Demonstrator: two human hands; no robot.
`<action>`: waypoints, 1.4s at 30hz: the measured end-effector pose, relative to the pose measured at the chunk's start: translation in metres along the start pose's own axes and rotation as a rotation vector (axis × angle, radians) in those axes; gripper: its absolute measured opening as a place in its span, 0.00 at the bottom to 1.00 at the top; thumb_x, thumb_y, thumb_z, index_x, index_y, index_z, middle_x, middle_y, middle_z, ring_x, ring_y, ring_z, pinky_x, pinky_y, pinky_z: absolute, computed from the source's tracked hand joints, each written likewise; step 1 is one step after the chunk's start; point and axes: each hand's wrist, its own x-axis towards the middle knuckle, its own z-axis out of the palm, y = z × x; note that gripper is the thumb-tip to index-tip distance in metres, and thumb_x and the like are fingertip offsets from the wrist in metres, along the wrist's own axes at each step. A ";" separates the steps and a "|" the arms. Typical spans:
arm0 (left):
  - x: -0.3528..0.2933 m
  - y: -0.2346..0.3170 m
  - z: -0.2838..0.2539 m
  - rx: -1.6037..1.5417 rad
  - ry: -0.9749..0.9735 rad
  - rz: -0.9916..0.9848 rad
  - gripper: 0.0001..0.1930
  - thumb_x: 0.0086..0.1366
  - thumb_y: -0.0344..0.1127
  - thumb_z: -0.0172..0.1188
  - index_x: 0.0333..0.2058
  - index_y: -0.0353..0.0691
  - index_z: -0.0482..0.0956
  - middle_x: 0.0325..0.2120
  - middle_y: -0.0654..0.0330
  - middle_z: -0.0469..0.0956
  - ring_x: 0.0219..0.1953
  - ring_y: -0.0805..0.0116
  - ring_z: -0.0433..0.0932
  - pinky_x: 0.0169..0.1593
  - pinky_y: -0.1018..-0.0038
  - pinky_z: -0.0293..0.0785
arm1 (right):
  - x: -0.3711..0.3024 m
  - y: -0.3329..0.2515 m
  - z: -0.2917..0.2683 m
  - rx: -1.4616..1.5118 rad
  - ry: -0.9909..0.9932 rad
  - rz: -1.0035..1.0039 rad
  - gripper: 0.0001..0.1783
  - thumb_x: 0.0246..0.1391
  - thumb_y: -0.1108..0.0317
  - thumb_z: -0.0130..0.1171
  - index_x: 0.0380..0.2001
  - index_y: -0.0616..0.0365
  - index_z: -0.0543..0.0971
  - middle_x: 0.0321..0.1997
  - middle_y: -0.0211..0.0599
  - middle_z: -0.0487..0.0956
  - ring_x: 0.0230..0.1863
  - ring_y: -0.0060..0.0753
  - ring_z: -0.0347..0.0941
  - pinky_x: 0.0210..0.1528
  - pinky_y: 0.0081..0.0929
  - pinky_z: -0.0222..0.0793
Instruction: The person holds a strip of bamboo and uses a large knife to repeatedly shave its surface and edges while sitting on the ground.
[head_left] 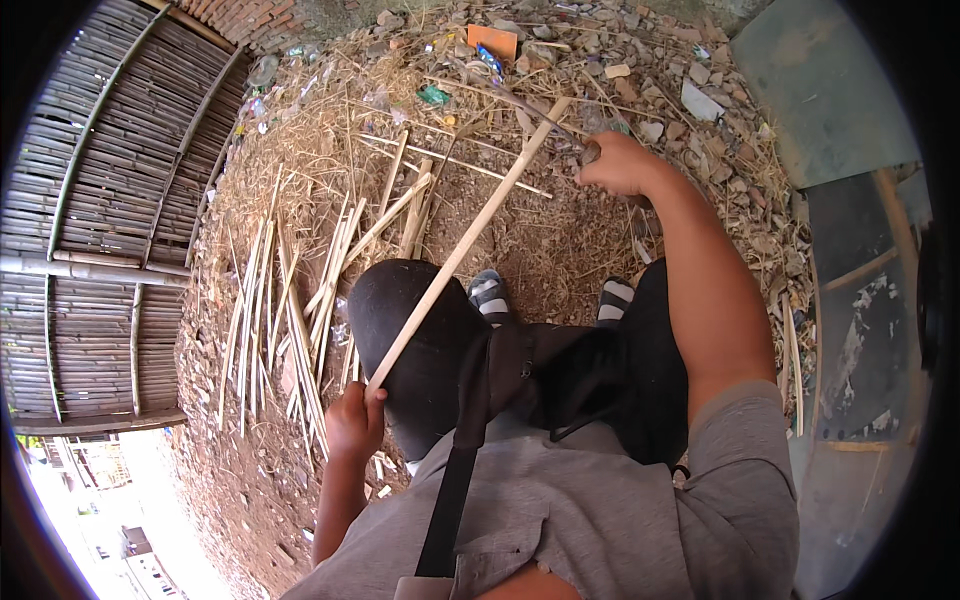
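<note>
A long pale bamboo strip (468, 240) slants across my left thigh, its near end gripped by my left hand (355, 422). My right hand (622, 165) is closed around the handle of a long-bladed knife (535, 108). The dark, narrow blade points up and to the left. It meets or crosses the strip close to the far end; whether the edge touches the wood I cannot tell. Several split bamboo strips (262, 310) lie in a loose pile on the ground to the left of my leg.
A bamboo slat wall (95, 190) stands at the left. Grey sheet panels (830, 100) line the right side. Rubble, dry straw, an orange block (492, 42) and green plastic scrap (433, 95) lie ahead. My striped-sock feet (489, 295) are below the strip.
</note>
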 end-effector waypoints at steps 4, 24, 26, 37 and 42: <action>0.002 -0.002 -0.003 -0.037 -0.012 0.018 0.18 0.69 0.46 0.57 0.27 0.37 0.70 0.17 0.44 0.73 0.21 0.38 0.75 0.26 0.50 0.68 | -0.026 -0.027 0.030 -0.254 -0.077 -0.347 0.24 0.43 0.59 0.68 0.42 0.62 0.81 0.37 0.44 0.83 0.42 0.44 0.80 0.45 0.40 0.74; 0.000 -0.001 0.002 -0.011 0.040 -0.007 0.18 0.68 0.47 0.59 0.29 0.38 0.72 0.17 0.44 0.74 0.22 0.38 0.76 0.26 0.50 0.69 | 0.001 -0.004 0.017 -0.056 -0.058 -0.213 0.41 0.43 0.53 0.71 0.59 0.62 0.74 0.47 0.50 0.82 0.43 0.44 0.81 0.49 0.41 0.74; 0.001 -0.002 0.003 -0.004 0.024 0.009 0.17 0.68 0.47 0.59 0.29 0.38 0.72 0.18 0.44 0.74 0.22 0.38 0.76 0.26 0.51 0.70 | 0.005 0.002 0.043 -0.184 0.056 -0.437 0.33 0.44 0.54 0.71 0.52 0.61 0.79 0.41 0.47 0.83 0.40 0.47 0.81 0.47 0.42 0.73; 0.004 -0.002 0.001 -0.083 -0.013 -0.006 0.19 0.70 0.46 0.56 0.25 0.37 0.68 0.17 0.43 0.73 0.22 0.36 0.74 0.25 0.50 0.66 | 0.003 -0.001 0.034 -0.011 0.003 -0.277 0.22 0.45 0.57 0.72 0.38 0.61 0.79 0.28 0.35 0.81 0.33 0.34 0.78 0.39 0.38 0.72; 0.003 -0.006 0.005 -0.114 -0.013 0.012 0.19 0.71 0.44 0.55 0.26 0.36 0.69 0.16 0.43 0.72 0.21 0.37 0.73 0.25 0.51 0.66 | -0.031 -0.043 0.040 -0.497 -0.177 -0.497 0.35 0.45 0.56 0.71 0.56 0.59 0.77 0.45 0.48 0.83 0.44 0.48 0.80 0.46 0.40 0.74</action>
